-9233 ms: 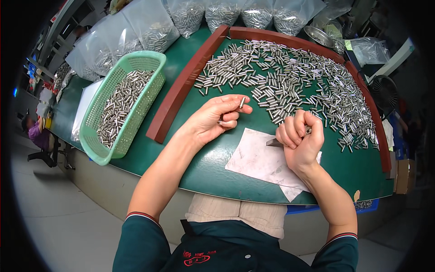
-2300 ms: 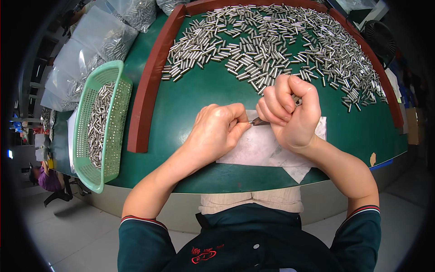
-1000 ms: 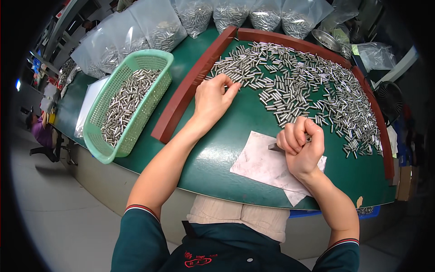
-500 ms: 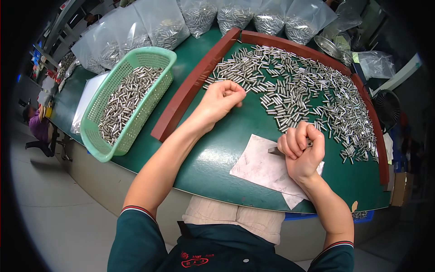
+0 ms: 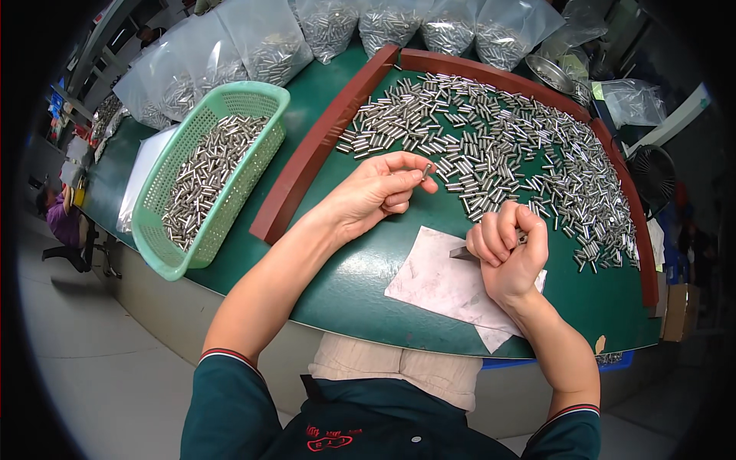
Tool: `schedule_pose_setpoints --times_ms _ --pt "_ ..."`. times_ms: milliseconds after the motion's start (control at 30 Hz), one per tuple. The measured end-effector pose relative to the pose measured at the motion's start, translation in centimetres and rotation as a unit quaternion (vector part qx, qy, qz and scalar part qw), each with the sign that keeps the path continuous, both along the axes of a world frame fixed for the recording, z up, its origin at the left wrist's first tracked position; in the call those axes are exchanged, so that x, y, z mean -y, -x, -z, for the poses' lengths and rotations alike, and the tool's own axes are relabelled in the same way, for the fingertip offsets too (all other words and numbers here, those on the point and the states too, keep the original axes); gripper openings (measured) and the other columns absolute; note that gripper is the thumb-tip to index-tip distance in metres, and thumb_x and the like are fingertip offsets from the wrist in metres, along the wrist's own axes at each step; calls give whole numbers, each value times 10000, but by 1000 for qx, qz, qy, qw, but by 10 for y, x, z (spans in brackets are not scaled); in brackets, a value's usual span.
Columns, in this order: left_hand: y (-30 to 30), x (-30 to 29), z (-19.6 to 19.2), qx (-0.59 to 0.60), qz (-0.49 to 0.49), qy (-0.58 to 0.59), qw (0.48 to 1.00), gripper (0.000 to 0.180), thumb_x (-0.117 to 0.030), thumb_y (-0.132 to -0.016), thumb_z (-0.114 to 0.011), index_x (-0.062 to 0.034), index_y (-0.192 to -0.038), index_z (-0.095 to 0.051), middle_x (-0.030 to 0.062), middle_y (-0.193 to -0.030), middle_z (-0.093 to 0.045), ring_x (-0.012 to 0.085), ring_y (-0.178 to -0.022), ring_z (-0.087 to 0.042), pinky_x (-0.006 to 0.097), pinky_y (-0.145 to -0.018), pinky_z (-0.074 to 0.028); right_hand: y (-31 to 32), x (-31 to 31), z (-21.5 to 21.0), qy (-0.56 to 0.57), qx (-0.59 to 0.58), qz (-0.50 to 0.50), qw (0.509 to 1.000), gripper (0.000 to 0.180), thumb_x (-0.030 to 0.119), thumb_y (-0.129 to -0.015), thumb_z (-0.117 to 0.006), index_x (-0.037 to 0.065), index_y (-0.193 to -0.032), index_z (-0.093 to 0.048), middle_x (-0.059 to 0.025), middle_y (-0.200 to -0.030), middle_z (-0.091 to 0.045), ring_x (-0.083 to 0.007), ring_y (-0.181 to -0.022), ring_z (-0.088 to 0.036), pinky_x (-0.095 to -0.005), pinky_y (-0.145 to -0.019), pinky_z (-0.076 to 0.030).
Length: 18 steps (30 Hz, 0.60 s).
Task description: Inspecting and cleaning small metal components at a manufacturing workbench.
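Note:
Between thumb and forefinger, my left hand (image 5: 387,184) pinches one small metal pin (image 5: 426,173), held up tilted over the green tabletop. My right hand (image 5: 510,249) is closed around a flat grey metal tool (image 5: 461,253); only its short end shows past my fingers, so its kind is hidden. Under that hand lies a smudged whitish cloth (image 5: 437,287). Just beyond both hands, a broad spread of loose shiny metal pins (image 5: 491,161) covers the table.
Dark red wooden rails (image 5: 322,146) edge the pins on the left, back and right. A green plastic basket (image 5: 146,241) of pins stands at left. Clear bags (image 5: 272,46) of pins line the back. At right are a metal bowl (image 5: 552,74) and a black fan (image 5: 653,176).
My left hand has drawn back slightly from the spread pins and turned, and a pin now shows in its fingertips. The right hand has stayed nearly still. The whole view has shifted slightly.

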<state>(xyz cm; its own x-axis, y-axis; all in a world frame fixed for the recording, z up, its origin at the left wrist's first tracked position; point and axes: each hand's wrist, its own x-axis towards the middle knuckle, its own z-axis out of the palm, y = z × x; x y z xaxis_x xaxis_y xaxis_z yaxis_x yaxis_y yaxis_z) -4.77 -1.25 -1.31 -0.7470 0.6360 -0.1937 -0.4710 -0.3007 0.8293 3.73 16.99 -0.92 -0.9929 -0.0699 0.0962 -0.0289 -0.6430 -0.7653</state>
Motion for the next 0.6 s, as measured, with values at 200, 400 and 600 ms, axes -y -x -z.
schedule_pose_setpoints --times_ms 200,400,600 --pt "-17 -12 -12 -142 16 167 976 138 -135 -815 -580 -15 -864 -532 7 -663 -546 17 -488 -327 170 -443 -273 1 -1 1 7 1 8 1000 354 238 -863 -299 106 -536 -281 8 -416 -246 -86 -372 -183 -244 -404 -194" --pt "-45 -20 -12 -416 111 338 837 137 -101 -731 -638 -7 -709 -540 -23 -460 -340 64 -439 -319 257 -415 -263 2 -4 -2 39 14 34 999 362 261 -848 -303 123 -514 -271 24 -398 -237 -85 -356 -167 -247 -398 -184" --pt "-48 -26 -6 -468 65 385 793 148 -100 -695 -653 1 -715 -546 52 -449 -325 146 -408 -317 297 -413 -290 1 -7 -6 38 19 56 998 368 261 -842 -289 137 -497 -262 34 -386 -229 -84 -344 -156 -250 -398 -177"
